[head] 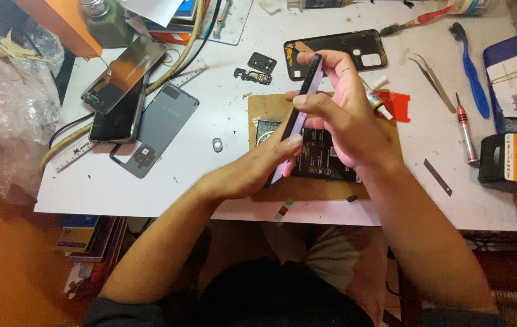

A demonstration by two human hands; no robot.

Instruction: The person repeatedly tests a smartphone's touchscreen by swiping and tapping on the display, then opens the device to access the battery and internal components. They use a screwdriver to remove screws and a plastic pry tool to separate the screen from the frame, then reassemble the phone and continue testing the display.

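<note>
I see my right hand [346, 115] pinching a slim, glossy phone [300, 115] edge-on, tilted above the brown wooden board [264, 109]. My left hand [258, 169] closes on its lower end, thumb against it. A flat black battery [325, 158] lies beneath; metal tweezers [433, 79] rest well apart.

I hold a slim phone with a black frame and pale violet face [300, 115] edge-on, tilted. It hangs above a black flat battery [322, 158] lying on a brown board [264, 109].

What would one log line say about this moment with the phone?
left hand: holds lower end of thin black phone | right hand: grips its upper part | phone: on edge, above brown wooden board | table: white
</note>
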